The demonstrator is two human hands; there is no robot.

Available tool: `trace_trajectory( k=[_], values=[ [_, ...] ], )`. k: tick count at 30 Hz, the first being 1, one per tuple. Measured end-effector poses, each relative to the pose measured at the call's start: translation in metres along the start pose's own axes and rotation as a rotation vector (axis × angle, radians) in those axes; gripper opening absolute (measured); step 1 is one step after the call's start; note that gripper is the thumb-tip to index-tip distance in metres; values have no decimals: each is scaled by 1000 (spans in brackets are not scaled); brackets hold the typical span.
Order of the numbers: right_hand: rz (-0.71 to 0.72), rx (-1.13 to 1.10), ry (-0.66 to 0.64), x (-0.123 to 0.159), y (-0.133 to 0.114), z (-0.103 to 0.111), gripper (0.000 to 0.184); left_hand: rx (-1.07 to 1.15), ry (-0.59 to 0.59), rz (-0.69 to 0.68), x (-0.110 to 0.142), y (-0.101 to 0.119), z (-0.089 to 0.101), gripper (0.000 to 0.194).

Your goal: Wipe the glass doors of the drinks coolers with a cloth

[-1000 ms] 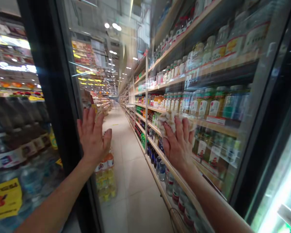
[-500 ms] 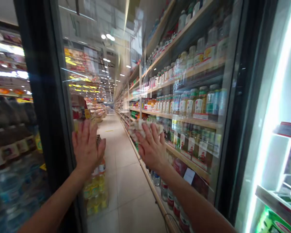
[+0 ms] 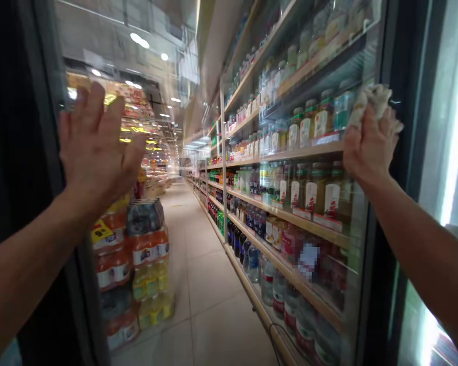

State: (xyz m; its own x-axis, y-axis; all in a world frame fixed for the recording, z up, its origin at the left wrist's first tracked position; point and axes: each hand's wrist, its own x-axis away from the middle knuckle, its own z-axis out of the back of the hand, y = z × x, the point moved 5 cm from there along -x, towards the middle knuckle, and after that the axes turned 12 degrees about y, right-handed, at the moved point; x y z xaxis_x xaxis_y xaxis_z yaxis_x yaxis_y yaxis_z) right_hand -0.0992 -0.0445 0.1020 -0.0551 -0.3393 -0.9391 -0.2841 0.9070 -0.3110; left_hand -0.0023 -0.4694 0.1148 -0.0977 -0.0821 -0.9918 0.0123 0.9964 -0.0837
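A glass door (image 3: 198, 284) with a dark frame (image 3: 391, 203) stands before me, and shelves of bottles show in the glass. On its left side my left hand (image 3: 97, 140) is raised with fingers spread, palm toward the pane and nothing in it; motion blurs it a little. My right hand (image 3: 372, 142) holds a crumpled whitish cloth (image 3: 377, 96) at the right edge of the pane, by the dark frame. The cloth bunches out above and beside the fingers.
Stacked packs of orange and yellow drinks (image 3: 150, 254) appear at the lower left, along a tiled aisle (image 3: 209, 274). Long wooden shelves (image 3: 290, 208) carry rows of bottles. A bright light strip (image 3: 456, 168) runs down a cabinet at the right.
My right hand has carried the cloth from the middle of the glass up to its right edge. My left hand has risen and shifted left. The view has also turned.
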Motion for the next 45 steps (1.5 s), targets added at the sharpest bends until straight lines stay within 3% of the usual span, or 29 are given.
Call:
trace_trajectory(
  k=[3, 8, 11, 14, 18, 20, 22, 25, 27, 29, 32, 34, 36, 40, 42, 45],
  values=[
    [-12, -4, -9, 2, 2, 0, 52, -15, -28, -32, -3, 3, 11, 75],
    [0, 12, 27, -4, 11, -2, 59, -26, 40, -142, -4, 15, 26, 70],
    [-1, -7, 44, -1, -1, 0, 64, -35, 34, -127, -3, 19, 29, 68],
    [-1, -35, 10, 13, -55, 7, 58, -36, 31, -84, -3, 23, 35, 63],
    [322, -199, 7, 50, -157, 28, 54, -62, 68, -60, -6, 35, 51, 56],
    [492, -283, -24, 59, -176, 37, 52, -79, 86, -54, -7, 40, 59, 55],
    [462, -316, -26, 47, -158, 42, 50, -86, 102, -58, -8, 44, 67, 54],
    [92, -297, 63, 13, -100, 43, 48, -90, 107, -70, -10, 52, 79, 53],
    [-38, -295, 101, 9, -89, 46, 49, -103, 109, -60, -12, 58, 88, 52],
    [107, -346, 68, 23, -118, 55, 48, -124, 114, -48, -13, 65, 98, 51],
    [543, -484, -44, 64, -186, 77, 48, -141, 108, -38, -14, 75, 113, 51],
    [675, -535, -82, 76, -204, 89, 48, -148, 104, -41, -15, 81, 122, 50],
    [546, -523, -57, 62, -192, 91, 47, -155, 93, -68, -16, 87, 131, 47],
    [42, -429, 30, 30, -148, 89, 48, -152, 82, -154, -17, 101, 145, 43],
    [92, -437, 12, 39, -161, 101, 49, -149, 93, -162, -19, 104, 153, 43],
    [455, -520, -76, 74, -211, 130, 50, -118, 89, -148, -20, 106, 165, 43]
  ],
)
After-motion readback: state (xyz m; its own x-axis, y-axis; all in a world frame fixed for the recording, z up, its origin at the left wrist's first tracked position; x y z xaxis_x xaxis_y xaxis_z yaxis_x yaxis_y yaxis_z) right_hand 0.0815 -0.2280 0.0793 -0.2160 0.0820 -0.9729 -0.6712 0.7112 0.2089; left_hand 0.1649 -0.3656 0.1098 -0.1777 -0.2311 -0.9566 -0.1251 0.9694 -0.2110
